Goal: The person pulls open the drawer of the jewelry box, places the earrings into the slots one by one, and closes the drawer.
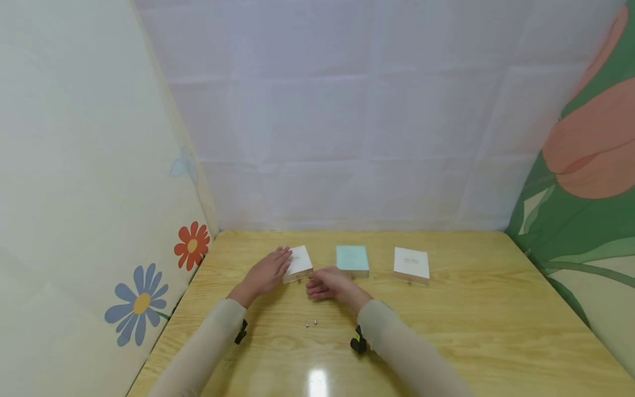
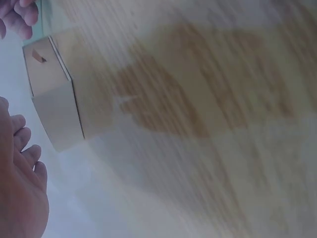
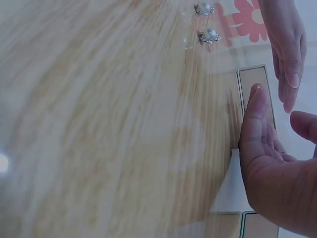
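- At the far left of a row of three boxes, your left hand (image 1: 269, 270) stretches over the left edge of the left white box (image 1: 300, 261), fingers straight and unclenched; whether they press on the lid you cannot tell from these views.
- Just off the same box's near right corner, your right hand (image 1: 331, 283) hangs with fingers loosely bent, free of any grip, apart from the small pull tab (image 2: 38, 55) on the box's cardboard-coloured front.
- Set slightly askew, that white box carries faint print on its lid, and its tabbed front faces the near side.
- Nearer to you, between your forearms, lie a pearl-topped ornament (image 1: 307, 325) and, just to its right, a second ornament (image 1: 315, 322), both glittering in the right wrist view.
- To the right of the left white box sits the teal box (image 1: 351, 258); farther right, well apart, the right white box (image 1: 411, 263) shows printed lettering on its lid.
- Beneath it all spreads the glossy wood-grain table (image 1: 471, 331), backed by a creased pale cloth (image 1: 347, 110).
- Flanking the scene, a red flower (image 1: 192, 246) and a blue flower (image 1: 136, 306) brighten the left side, while a large pink bloom (image 1: 600, 143) fills the right.
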Action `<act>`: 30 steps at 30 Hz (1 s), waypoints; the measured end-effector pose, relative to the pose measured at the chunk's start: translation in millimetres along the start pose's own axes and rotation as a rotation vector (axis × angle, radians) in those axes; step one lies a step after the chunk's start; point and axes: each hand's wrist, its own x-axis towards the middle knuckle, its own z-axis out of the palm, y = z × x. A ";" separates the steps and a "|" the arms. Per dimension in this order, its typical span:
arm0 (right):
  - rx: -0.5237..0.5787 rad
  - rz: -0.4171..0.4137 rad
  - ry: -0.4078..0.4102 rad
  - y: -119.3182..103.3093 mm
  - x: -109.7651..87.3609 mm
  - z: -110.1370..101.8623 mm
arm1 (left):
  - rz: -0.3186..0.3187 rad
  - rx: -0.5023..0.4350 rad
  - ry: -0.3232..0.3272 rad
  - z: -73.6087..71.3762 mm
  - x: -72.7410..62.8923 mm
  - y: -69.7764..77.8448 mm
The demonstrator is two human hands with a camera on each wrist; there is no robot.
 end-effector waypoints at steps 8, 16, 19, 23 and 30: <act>-0.015 0.010 -0.018 3.1 6.9 6.9 | 0.024 0.020 -0.026 0.4 4.3 -11.1; 0.002 0.024 -0.004 4.3 13.5 17.9 | 0.037 0.025 -0.037 3.5 10.2 -17.5; 0.002 0.031 0.005 4.9 16.2 19.8 | 0.034 0.022 -0.035 5.6 12.0 -18.1; 0.012 0.041 0.026 5.7 20.1 21.6 | 0.028 0.015 -0.037 7.2 13.9 -16.7; 0.012 0.054 0.052 3.9 21.2 25.0 | 0.033 0.021 -0.046 8.0 15.3 -15.4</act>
